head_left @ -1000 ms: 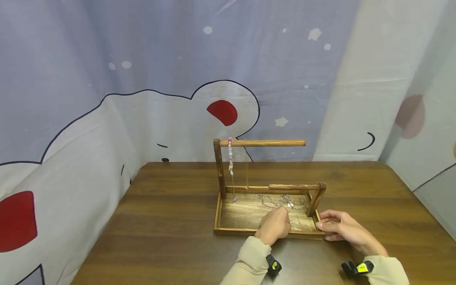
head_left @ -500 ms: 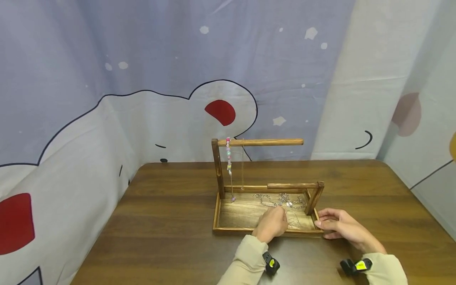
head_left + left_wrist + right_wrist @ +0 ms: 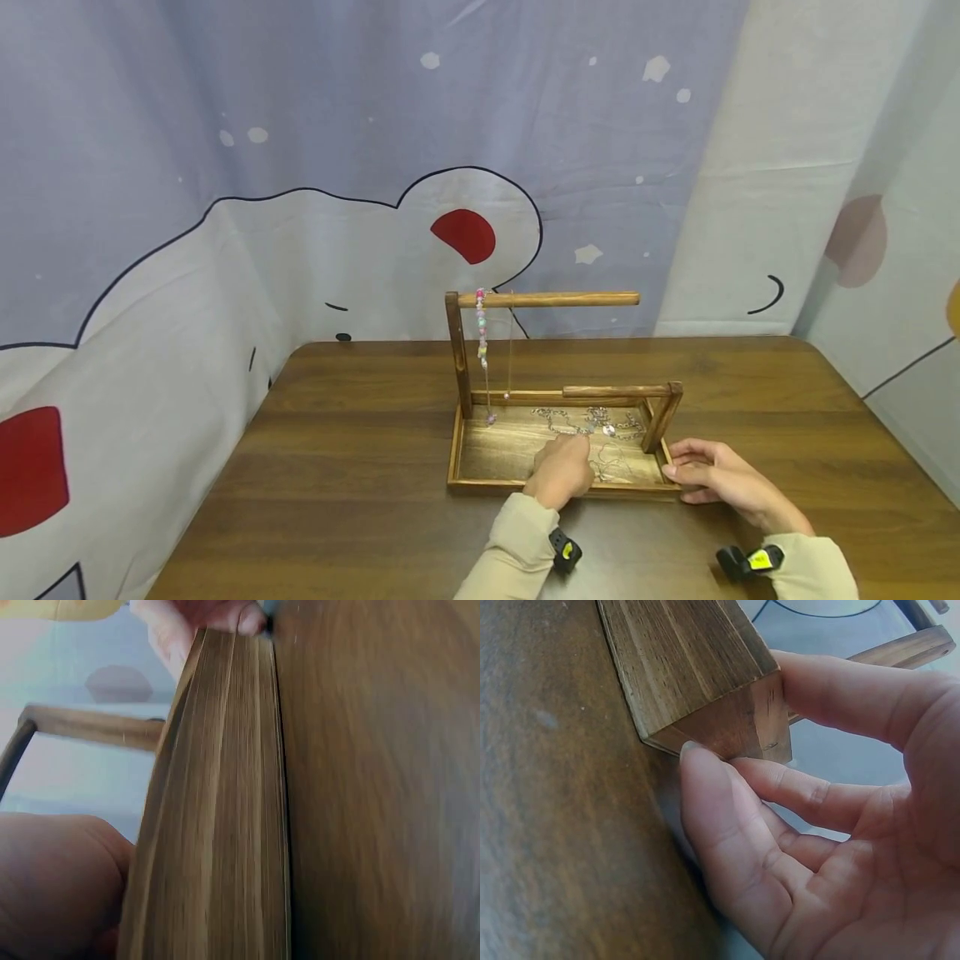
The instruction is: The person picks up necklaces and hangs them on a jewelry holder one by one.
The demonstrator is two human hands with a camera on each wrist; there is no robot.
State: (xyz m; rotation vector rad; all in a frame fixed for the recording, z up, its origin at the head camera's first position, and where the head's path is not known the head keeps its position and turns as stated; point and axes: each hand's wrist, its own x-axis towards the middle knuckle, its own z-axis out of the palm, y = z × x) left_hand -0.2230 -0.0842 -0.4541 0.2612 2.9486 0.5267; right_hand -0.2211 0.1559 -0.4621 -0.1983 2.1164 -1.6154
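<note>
A wooden jewelry stand [image 3: 480, 483], a shallow tray with two bars above it, stands on the table. My left hand [image 3: 558, 471] reaches over its front wall, knuckles up, fingers curled down toward the tray floor. Beside these fingers lies a thin fine necklace [image 3: 611, 462]; the fingertips are hidden, so I cannot tell whether they pinch it. My right hand [image 3: 727, 483] holds the tray's right end, thumb at the rim and fingers against the outer end wall [image 3: 735, 724]. Silver chains [image 3: 555, 421] with a round pendant [image 3: 608, 431] lie at the back of the tray.
From the tall bar [image 3: 562, 298] hang a beaded strand [image 3: 482, 333] and a thin gold chain [image 3: 511, 350]. The short bar [image 3: 615, 391] juts in from a right post [image 3: 663, 421]. A printed curtain [image 3: 360, 258] borders the brown table [image 3: 337, 450].
My left hand has slid a little left inside the tray, and more of the thin necklace shows to its right. The right hand stays at the tray's end.
</note>
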